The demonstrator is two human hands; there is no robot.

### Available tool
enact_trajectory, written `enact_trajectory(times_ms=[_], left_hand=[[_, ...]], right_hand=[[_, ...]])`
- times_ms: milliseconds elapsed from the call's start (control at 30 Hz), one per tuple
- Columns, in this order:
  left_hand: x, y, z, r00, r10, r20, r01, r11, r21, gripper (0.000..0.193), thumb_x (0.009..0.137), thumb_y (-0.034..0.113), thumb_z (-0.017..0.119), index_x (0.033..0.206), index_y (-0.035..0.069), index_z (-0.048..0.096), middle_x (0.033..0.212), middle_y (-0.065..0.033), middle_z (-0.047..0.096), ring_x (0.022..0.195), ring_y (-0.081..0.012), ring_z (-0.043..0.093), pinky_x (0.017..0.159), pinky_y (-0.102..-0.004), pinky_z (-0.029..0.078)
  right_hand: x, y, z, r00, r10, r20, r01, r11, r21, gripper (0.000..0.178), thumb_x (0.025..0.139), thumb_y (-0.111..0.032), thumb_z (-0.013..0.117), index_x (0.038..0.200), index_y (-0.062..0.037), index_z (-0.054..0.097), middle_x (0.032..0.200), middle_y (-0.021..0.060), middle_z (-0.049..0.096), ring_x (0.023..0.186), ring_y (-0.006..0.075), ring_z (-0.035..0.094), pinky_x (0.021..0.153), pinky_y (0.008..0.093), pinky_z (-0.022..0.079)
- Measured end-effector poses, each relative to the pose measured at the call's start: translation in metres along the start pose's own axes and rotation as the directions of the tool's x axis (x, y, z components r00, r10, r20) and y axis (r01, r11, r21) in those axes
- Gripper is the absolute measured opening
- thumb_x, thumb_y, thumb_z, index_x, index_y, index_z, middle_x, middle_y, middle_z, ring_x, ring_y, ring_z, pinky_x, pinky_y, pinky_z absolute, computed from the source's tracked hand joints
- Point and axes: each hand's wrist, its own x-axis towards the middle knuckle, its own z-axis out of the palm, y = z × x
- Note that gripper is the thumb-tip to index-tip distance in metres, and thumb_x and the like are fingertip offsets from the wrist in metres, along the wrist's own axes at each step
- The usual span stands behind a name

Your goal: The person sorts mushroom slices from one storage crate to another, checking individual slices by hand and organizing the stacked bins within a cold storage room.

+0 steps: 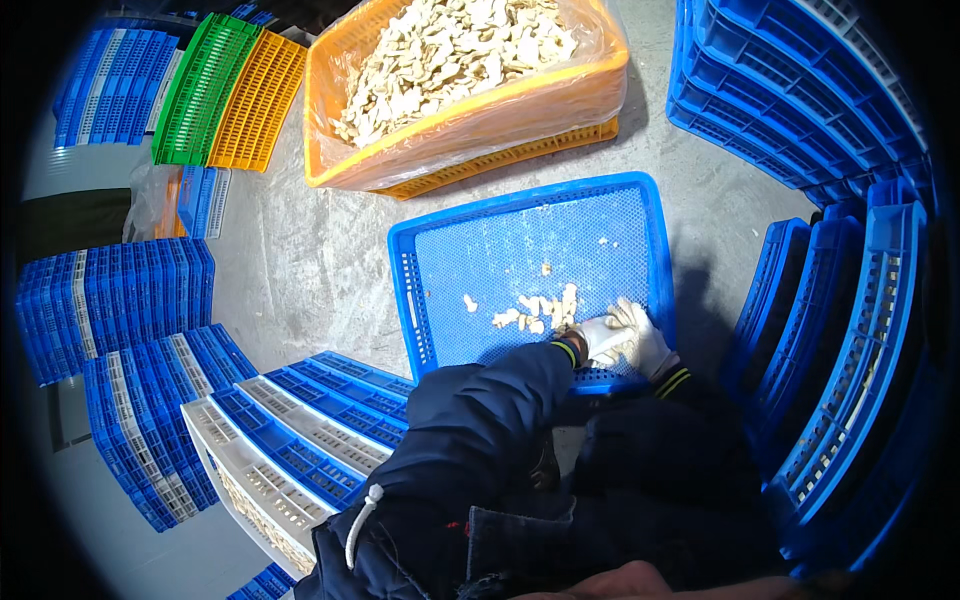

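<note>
A shallow blue mesh tray [490, 240] lies on the floor in front of me. Near its front edge, a loose cluster of pale dried slices [540, 312] rests on the mesh, with a few stray bits farther back. My left hand [602, 338], in a white glove, reaches across to the tray's front right corner. There it meets my right hand [645, 342], gloved alike. Both hands look curled and pressed close together over the mesh. Whatever lies between their fingers blends with the pale gloves and cannot be made out.
Beyond the tray stands an orange crate [470, 125], lined with clear plastic and heaped with similar slices. Stacked blue and white crates [300, 430] crowd the left. More blue crates [790, 90] rise along the right. Green crates [205, 90] sit at the far left.
</note>
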Motion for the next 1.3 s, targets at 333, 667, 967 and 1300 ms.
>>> enact_trajectory(times_ms=[333, 667, 967, 1300], left_hand=[[0.03, -0.05, 0.002, 0.89, 0.435, 0.136, -0.448, 0.78, 0.437, 0.026, 0.096, 0.02, 0.055, 0.112, -0.001, 0.057, 0.097, -0.0104, 0.066, 0.094, -0.0236, 0.067, 0.076, -0.0347, 0.06], [-0.002, 0.042, -0.063, 0.781, 0.21, -0.589, 0.208, 0.801, 0.562, 0.039, 0.086, 0.031, 0.058, 0.119, 0.01, 0.061, 0.111, -0.0179, 0.067, 0.105, -0.0351, 0.064, 0.092, -0.0417, 0.05], [-0.014, 0.034, -0.102, 0.659, 0.312, -0.684, 0.064, 0.883, 0.465, 0.05, 0.084, 0.031, 0.062, 0.128, 0.007, 0.057, 0.123, -0.0184, 0.063, 0.118, -0.0335, 0.058, 0.1, -0.0408, 0.045], [0.001, 0.003, -0.101, 0.618, 0.218, -0.756, 0.195, 0.888, 0.415, 0.09, 0.089, 0.059, 0.051, 0.148, -0.005, 0.027, 0.153, -0.0273, 0.028, 0.145, -0.0376, 0.021, 0.119, -0.0388, 0.02]], right_hand=[[0.007, 0.011, 0.012, 0.979, 0.168, -0.115, -0.101, 0.891, 0.443, 0.06, 0.105, -0.042, 0.026, 0.151, -0.0035, 0.023, 0.151, 0.0191, 0.034, 0.136, 0.0282, 0.038, 0.114, 0.0398, 0.03], [-0.022, 0.004, -0.029, 0.888, 0.457, 0.046, -0.456, 0.889, -0.029, 0.041, 0.101, -0.022, 0.048, 0.136, -0.0012, 0.047, 0.127, 0.0119, 0.061, 0.109, 0.0245, 0.061, 0.091, 0.035, 0.051], [-0.016, -0.024, -0.027, 0.997, -0.055, -0.056, -0.024, 0.469, -0.883, 0.034, 0.09, -0.012, 0.058, 0.123, -0.0047, 0.062, 0.125, 0.0173, 0.062, 0.1, 0.0271, 0.066, 0.082, 0.0349, 0.056], [-0.021, -0.079, -0.033, 0.984, -0.132, -0.124, -0.021, 0.596, -0.803, 0.044, 0.088, -0.011, 0.056, 0.132, -0.0075, 0.058, 0.096, 0.0107, 0.069, 0.063, 0.0161, 0.065, 0.058, 0.0292, 0.055]])
